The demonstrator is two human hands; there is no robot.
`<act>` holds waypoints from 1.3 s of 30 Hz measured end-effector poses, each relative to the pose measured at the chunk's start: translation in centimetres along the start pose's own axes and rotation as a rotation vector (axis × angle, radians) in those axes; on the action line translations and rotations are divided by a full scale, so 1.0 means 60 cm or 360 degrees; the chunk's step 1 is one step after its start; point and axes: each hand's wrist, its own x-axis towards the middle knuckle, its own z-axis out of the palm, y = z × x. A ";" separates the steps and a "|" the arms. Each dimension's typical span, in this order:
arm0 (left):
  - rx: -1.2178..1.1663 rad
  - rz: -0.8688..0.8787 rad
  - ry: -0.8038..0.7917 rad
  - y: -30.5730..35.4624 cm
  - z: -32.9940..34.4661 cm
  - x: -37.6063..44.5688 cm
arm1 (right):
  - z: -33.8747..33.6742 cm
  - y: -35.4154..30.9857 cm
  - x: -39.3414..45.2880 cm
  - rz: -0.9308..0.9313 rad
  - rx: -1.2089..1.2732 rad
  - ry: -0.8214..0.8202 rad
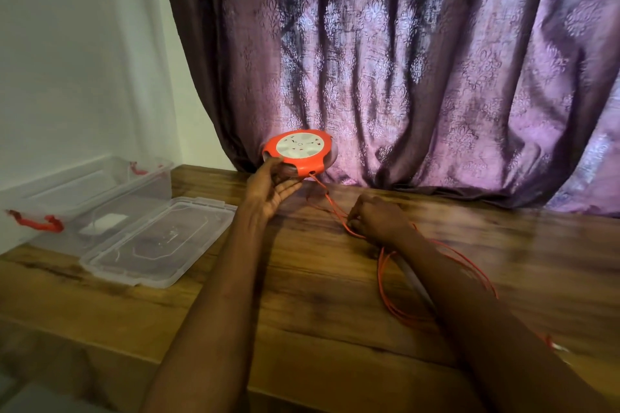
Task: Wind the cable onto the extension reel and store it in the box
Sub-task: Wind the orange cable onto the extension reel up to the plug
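A round orange extension reel [299, 154] with a white socket face is lifted off the table near the curtain, tilted toward me. My left hand [272, 189] holds it from below, thumb on its left rim. A thin orange cable [382, 270] runs from the reel's lower edge down to the table and lies in loose loops to the right. My right hand [375, 220] rests on the table with its fingers pinched on the cable close to the reel. The clear plastic box [147, 184] with red handles stands open at the left.
The box's clear lid [157, 243] lies flat on the wooden table [302, 305] in front of the box. A purple patterned curtain [419, 60] hangs right behind the reel. A white wall stands at the left. The cable's far end trails toward the lower right.
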 end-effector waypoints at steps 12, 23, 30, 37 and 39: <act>0.0000 0.0009 -0.0019 -0.006 -0.005 0.016 | 0.008 0.006 0.017 0.0128 0.0051 -0.0020; -0.0051 0.0030 0.0016 -0.019 -0.007 0.018 | -0.042 0.064 0.023 0.0681 0.1369 0.0461; -0.0338 -0.0033 -0.0038 -0.039 0.015 0.007 | -0.059 0.073 0.012 0.0686 0.1455 0.0259; -0.0480 -0.0081 -0.0035 -0.044 0.048 -0.004 | -0.059 0.057 0.023 0.0746 0.1407 0.0243; -0.0424 -0.0091 -0.0067 -0.047 0.055 -0.005 | -0.056 0.049 0.026 0.0740 0.1314 0.0204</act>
